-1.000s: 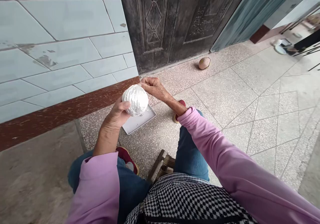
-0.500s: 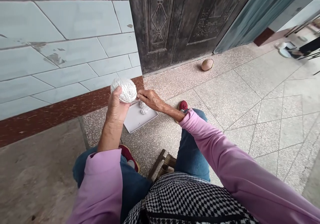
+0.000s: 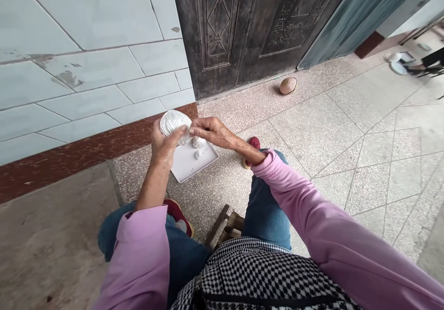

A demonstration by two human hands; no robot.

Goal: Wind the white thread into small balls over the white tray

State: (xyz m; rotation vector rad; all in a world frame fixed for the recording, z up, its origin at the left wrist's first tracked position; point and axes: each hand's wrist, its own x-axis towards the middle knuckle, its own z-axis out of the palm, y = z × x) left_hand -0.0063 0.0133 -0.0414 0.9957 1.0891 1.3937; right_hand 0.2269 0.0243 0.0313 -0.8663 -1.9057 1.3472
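Observation:
A ball of shiny white string [image 3: 175,119] rests in my left hand [image 3: 163,148], whose fingers curl round it from the left and below while the thumb presses its lower right side. My right hand [image 3: 213,132] is pinched at the ball's right edge, close to the left thumb; what is between its fingertips is too small to make out. Below both hands a pale shallow tray [image 3: 183,164] lies on the floor. Inside it are a white string clump [image 3: 199,142], partly covered by my right hand, and a smaller white clump [image 3: 198,155] with a thin curly strand beside it.
A tiled wall [image 3: 93,69] and a dark carved door [image 3: 239,33] stand ahead. On the floor near the door lies a rounded tan object [image 3: 288,85]. A low wooden stool [image 3: 222,224] shows between my knees. Dishes [image 3: 397,67] sit far right.
The ball has turned in my left hand, and the left thumb has moved from its upper left to its lower right side. My right hand remains at its right edge, tilted slightly differently.

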